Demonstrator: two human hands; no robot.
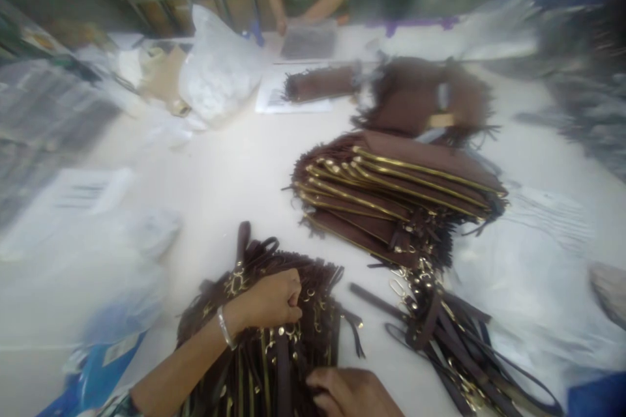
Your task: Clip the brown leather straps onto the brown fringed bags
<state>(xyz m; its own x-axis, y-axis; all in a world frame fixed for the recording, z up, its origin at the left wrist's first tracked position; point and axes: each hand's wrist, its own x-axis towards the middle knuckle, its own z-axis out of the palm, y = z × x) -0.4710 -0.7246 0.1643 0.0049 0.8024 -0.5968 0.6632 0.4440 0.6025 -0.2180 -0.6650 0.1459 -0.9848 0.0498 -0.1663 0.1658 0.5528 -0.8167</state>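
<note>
My left hand (271,300), with a bracelet on its wrist, is closed in a fist over a pile of dark brown fringed pouches (313,273). What it grips, if anything, is hidden. At the pile's near right side my right hand (355,392) has its fingers curled in against the pouches; what lies between them cannot be made out. A brown wrist strap (283,368) with gold metal fittings hangs down between the two hands. Gold zips and clasps show along the pile.
Zipped brown pouches (391,176) lie stacked further back, with more fringed pouches (425,94) behind. Loose brown straps (460,352) with gold clips lie at right. Plastic bags (220,71) stand on the white table (210,169). Across it, a person's arms (317,6) rest near a grey sheet.
</note>
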